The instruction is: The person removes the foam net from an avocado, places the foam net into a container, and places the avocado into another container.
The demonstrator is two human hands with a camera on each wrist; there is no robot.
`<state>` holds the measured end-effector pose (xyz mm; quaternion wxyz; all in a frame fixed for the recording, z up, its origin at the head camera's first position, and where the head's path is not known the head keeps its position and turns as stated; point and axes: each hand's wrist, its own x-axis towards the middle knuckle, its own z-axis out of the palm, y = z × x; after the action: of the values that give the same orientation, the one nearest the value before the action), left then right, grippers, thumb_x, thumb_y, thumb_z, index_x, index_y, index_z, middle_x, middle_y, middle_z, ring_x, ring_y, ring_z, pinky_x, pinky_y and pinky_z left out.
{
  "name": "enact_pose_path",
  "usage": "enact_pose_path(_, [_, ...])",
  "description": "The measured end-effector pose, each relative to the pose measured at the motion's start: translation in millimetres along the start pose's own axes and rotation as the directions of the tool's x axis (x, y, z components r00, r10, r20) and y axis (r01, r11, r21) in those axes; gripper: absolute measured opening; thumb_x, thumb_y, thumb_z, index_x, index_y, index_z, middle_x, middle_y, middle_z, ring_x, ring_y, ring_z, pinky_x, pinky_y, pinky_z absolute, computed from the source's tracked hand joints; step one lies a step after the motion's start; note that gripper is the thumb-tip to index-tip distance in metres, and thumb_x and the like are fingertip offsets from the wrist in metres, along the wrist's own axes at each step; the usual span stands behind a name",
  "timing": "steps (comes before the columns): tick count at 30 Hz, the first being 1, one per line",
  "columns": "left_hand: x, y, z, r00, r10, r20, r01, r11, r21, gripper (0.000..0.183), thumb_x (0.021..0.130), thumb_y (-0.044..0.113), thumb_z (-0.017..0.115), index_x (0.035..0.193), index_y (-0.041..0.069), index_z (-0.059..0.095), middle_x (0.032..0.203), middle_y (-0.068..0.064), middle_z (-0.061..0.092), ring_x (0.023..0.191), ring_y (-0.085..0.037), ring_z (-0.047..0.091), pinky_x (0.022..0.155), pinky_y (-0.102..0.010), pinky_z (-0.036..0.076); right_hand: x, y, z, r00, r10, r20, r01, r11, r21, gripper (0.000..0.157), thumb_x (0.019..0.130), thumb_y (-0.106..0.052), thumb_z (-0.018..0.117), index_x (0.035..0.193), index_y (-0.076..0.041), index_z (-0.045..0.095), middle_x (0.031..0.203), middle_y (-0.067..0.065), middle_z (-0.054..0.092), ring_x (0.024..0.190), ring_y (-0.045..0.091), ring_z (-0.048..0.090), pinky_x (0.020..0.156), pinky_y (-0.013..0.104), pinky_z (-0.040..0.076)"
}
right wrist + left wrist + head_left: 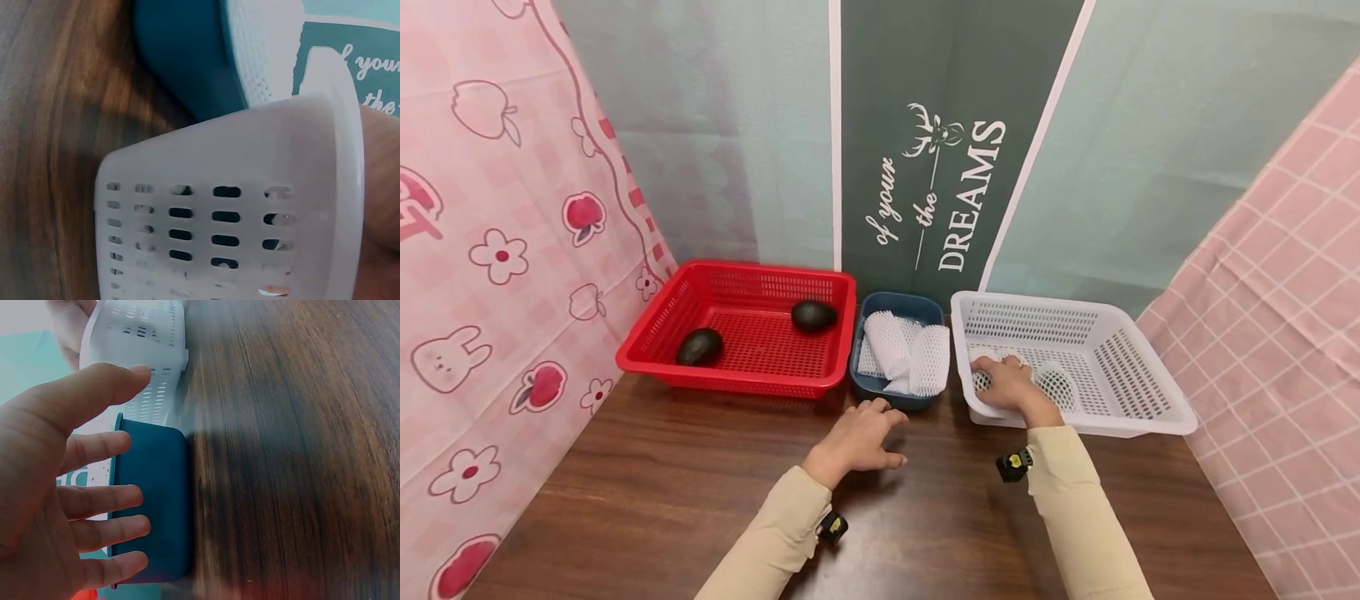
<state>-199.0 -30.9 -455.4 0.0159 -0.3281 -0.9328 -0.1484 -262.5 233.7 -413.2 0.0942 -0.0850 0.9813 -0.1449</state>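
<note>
My right hand [1009, 385] reaches into the left end of the white basket [1138, 425], fingers and thumb around an avocado in a white foam net [981, 380]. Beside that hand lies another net-covered avocado [1057, 390]. In the right wrist view the basket's wall hides most of the grip. My left hand [859, 440] is held over the table in front of the blue bin [901, 302], fingers spread and nothing in them. White foam nets [887, 346] lie in the bin. Two bare dark avocados [814, 316] sit apart in the red basket [737, 382].
The red basket, blue bin and white basket stand in a row along the back of the brown wooden table [925, 533]. Behind them hangs a green curtain [760, 150] with white lettering. Pink patterned cloth [490, 275] borders the left, and pink checked cloth [1285, 333] the right.
</note>
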Motion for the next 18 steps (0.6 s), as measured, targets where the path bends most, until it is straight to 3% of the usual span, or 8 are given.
enact_pose_path(5, [-0.5, -1.0, -0.5, 1.0, 0.004, 0.002, -0.004, 1.0, -0.007, 0.054, 0.073, 0.046, 0.073, 0.117, 0.018, 0.064, 0.108, -0.004, 0.056, 0.097, -0.023, 0.052, 0.075, -0.038, 0.043, 0, 0, -1.0, 0.999, 0.026, 0.017, -0.026, 1.0, -0.003, 0.047, 0.074, -0.013, 0.068, 0.12, -0.013, 0.055, 0.114, 0.032, 0.042, 0.101, 0.049, 0.035, 0.082, 0.059, 0.031])
enact_pose_path(14, [-0.3, -4.4, -14.6, 0.998, 0.024, -0.062, -0.025, 1.0, -0.014, 0.053, 0.073, 0.046, 0.073, 0.117, 0.017, 0.063, 0.11, -0.006, 0.057, 0.096, -0.024, 0.054, 0.076, -0.041, 0.044, -4, 1, -11.4, 0.986, -0.068, -0.15, 0.076, 0.996, 0.046, 0.041, 0.071, -0.015, 0.067, 0.109, -0.002, 0.06, 0.091, 0.018, 0.058, 0.092, 0.036, 0.047, 0.076, 0.049, 0.039])
enact_pose_path(18, [0.8, -4.6, -23.2, 0.994, 0.048, -0.101, -0.05, 0.999, -0.016, 0.052, 0.074, 0.045, 0.073, 0.116, 0.015, 0.064, 0.11, -0.006, 0.057, 0.095, -0.025, 0.055, 0.075, -0.04, 0.044, -4, 1, -13.9, 0.986, -0.065, -0.156, 0.075, 0.996, 0.056, 0.04, 0.071, -0.015, 0.067, 0.108, -0.002, 0.061, 0.09, 0.016, 0.059, 0.089, 0.034, 0.048, 0.075, 0.047, 0.04])
